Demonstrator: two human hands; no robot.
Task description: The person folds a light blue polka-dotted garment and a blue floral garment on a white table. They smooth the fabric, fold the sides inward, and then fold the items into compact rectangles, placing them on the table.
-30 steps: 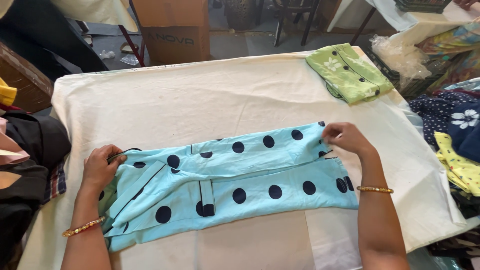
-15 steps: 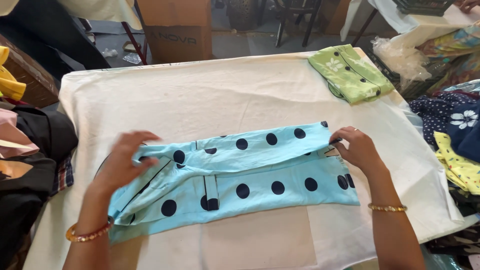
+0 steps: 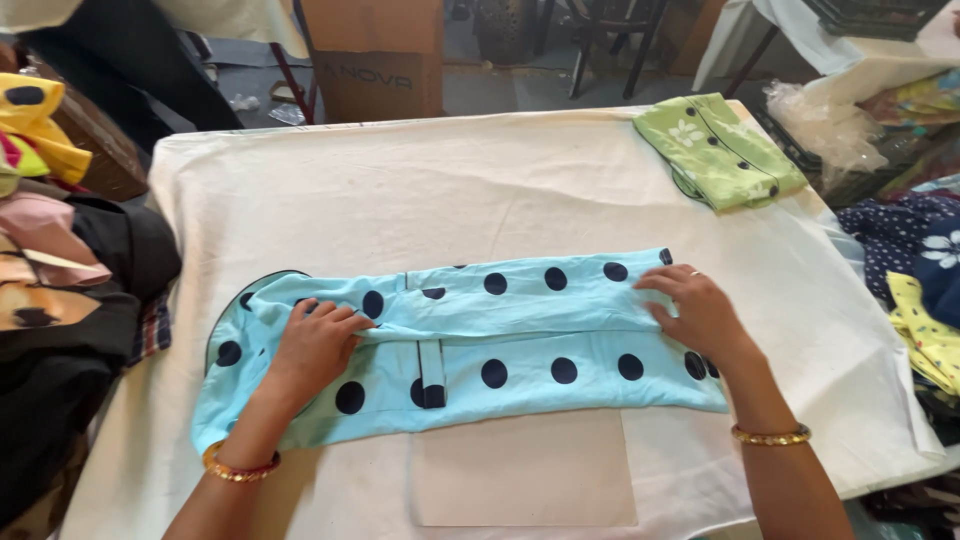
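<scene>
Left hand [image 3: 318, 342] flat, palm down, fingers spread, right hand [image 3: 695, 312] likewise, both forearms reaching forward

The garment [image 3: 520, 340] is light blue with dark navy dots. The folded shirt [image 3: 718, 150] is lime green with white flowers. The bench [image 3: 420, 200] cloth is cream.

A light-blue cotton garment with dark polka dots [image 3: 500, 340] lies across the middle of the white-sheeted table [image 3: 450, 190], overlapping the far edge of a flat beige cardboard rectangle [image 3: 525, 470]. A folded green floral garment [image 3: 715, 150] sits at the far right corner; behind the table stands a brown cardboard box [image 3: 375, 55].
</scene>
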